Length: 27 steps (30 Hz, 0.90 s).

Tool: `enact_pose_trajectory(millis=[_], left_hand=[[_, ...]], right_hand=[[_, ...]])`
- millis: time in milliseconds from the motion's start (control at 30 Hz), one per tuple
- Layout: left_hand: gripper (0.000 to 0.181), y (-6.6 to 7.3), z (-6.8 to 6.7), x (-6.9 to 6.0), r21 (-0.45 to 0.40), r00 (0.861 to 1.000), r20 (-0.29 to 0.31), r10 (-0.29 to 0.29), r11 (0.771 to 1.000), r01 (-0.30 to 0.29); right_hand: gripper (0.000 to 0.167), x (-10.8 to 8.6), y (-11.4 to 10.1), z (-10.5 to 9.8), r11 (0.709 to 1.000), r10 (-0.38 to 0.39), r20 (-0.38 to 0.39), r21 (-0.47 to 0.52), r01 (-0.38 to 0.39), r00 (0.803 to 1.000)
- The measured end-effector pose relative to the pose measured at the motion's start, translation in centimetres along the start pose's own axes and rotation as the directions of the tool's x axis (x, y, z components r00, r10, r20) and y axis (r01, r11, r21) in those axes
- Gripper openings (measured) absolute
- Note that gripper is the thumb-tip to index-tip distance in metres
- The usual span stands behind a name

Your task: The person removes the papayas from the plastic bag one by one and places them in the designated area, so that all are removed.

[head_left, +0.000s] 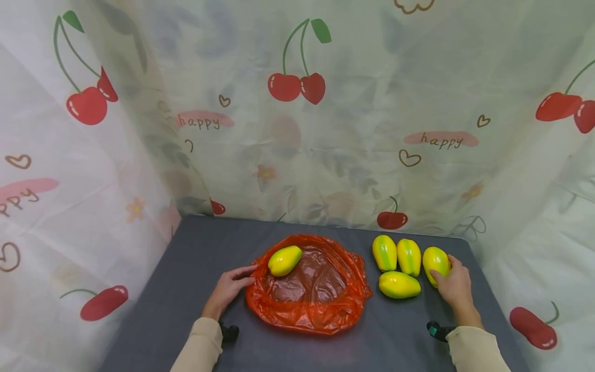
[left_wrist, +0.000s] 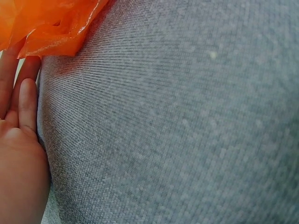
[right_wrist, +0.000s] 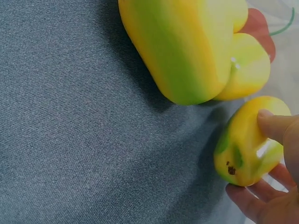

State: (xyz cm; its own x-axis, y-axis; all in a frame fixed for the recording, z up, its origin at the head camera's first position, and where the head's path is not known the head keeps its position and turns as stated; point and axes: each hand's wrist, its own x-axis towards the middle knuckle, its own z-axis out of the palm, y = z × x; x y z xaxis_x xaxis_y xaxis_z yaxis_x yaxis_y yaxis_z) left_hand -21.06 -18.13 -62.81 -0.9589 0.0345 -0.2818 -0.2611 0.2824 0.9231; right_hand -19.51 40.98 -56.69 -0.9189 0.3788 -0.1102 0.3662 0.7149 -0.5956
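Observation:
A red plastic bag (head_left: 309,318) lies spread with its mouth opened out on the table. One yellow papaya (head_left: 284,261) rests in it, near the far left rim. My left hand (head_left: 228,290) touches the bag's left edge with fingers extended; in the left wrist view, the fingertips go behind the orange-looking plastic (left_wrist: 56,32). At the right, my right hand (head_left: 454,285) grips a yellow-green papaya (right_wrist: 247,144), thumb on one side and fingers on the other. Beside it lie two upright-pointing papayas (head_left: 384,253) and one sideways papaya (head_left: 400,285).
The dark grey cloth-covered table (head_left: 195,243) narrows toward the back. A pale curtain (head_left: 353,170) printed with cherries hangs behind it and along both sides. Dark wrist devices sit at both cuffs, such as the left camera (head_left: 230,333).

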Motion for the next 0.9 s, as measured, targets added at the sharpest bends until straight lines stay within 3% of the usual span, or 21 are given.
enact_pose_trajectory(millis=[467,900], left_hand=[[0.036,0.0,0.0,0.0,0.001,1.0,-0.019,0.004,1.0,-0.004],[0.036,0.1,0.0,-0.2,-0.004,1.0,-0.007,0.009,1.0,-0.009]], right_hand=[[0.078,0.4,0.2,1.0,1.0,0.009,0.028,-0.024,-0.008,1.0],[0.087,0.4,-0.4,0.0,0.999,-0.011,0.078,-0.04,0.015,0.997]])
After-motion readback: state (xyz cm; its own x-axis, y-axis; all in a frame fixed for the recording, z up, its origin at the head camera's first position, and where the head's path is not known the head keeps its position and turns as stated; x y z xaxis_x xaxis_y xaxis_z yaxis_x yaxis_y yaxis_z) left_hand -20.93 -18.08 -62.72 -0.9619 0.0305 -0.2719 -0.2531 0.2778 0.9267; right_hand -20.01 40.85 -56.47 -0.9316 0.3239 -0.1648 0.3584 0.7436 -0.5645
